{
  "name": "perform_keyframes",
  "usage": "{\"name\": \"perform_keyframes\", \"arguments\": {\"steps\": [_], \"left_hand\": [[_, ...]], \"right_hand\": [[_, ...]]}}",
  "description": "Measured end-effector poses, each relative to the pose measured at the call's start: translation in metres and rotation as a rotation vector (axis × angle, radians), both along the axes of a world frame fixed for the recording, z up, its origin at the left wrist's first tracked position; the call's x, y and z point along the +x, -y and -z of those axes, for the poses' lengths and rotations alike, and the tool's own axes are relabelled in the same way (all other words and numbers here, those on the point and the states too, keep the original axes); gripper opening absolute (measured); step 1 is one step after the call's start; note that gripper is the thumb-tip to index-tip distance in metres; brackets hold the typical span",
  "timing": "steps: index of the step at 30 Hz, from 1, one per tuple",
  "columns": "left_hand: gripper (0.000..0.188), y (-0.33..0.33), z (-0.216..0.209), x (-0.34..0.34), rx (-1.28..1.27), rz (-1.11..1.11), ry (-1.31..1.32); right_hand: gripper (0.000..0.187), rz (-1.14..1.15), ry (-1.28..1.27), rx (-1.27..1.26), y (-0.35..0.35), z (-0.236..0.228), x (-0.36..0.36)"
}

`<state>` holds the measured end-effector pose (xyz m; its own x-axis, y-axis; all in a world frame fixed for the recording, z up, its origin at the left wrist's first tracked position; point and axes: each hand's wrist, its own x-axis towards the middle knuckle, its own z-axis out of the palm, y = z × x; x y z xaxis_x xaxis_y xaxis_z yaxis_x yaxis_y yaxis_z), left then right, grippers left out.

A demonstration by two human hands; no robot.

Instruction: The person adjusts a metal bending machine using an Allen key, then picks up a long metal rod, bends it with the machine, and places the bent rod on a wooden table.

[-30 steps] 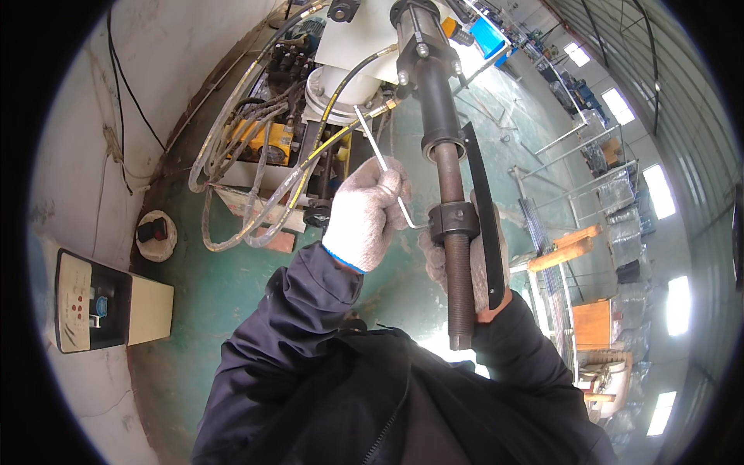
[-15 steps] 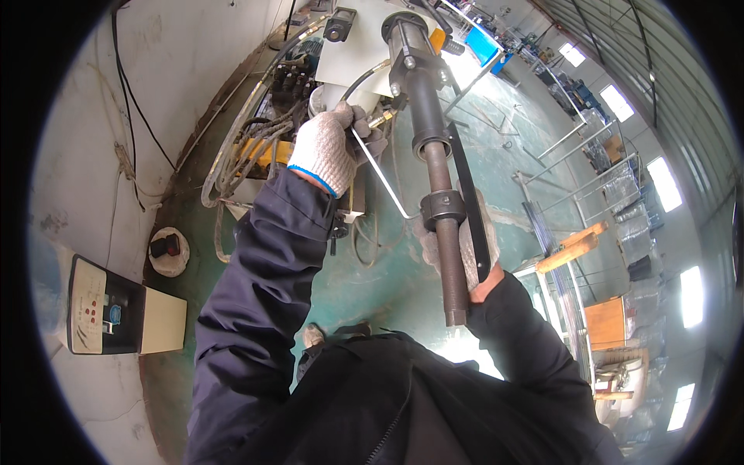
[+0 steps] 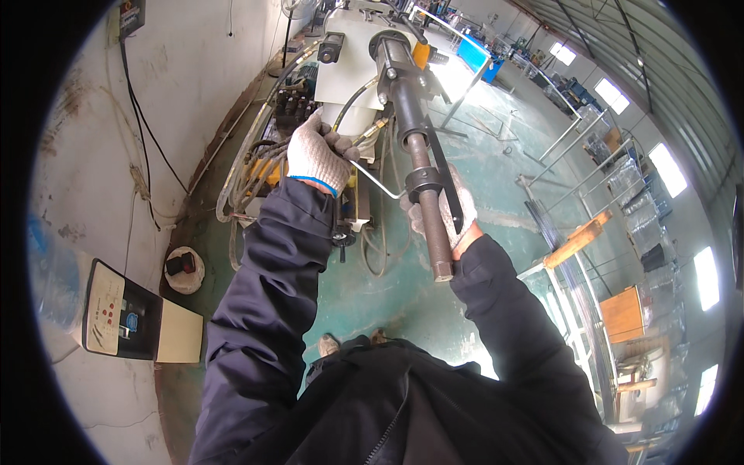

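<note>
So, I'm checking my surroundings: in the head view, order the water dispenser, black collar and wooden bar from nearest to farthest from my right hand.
From your right hand:
1. Black collar: on the rod, beside it.
2. Wooden bar: to the right.
3. Water dispenser: left, by the wall.

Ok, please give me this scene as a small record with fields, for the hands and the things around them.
left hand: gloved left hand, gripping the bent metal key
right hand: gloved right hand, behind the metal rod; grip unclear
collar: black collar around the rod; key's bent end at its left side
strip: flat black strip, right of the rod
surroundings: green floor; cream-and-black dispenser at left
</note>
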<state>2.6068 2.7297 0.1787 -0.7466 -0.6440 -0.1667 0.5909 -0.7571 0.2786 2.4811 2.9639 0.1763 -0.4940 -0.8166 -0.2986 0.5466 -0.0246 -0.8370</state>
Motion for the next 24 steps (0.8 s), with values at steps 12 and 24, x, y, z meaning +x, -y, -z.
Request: {"name": "perform_keyframes", "arguments": {"steps": [12,24], "left_hand": [[0.036,-0.031,-0.003,0.028,-0.006,-0.142,-0.087],[0.031,-0.085,0.023,0.071,-0.172,-0.293,-0.403]], "right_hand": [[0.066,-0.035,0.047,-0.047,0.003,0.005,-0.011],[0.068,0.033,0.000,0.019,-0.002,-0.004,0.006]]}}
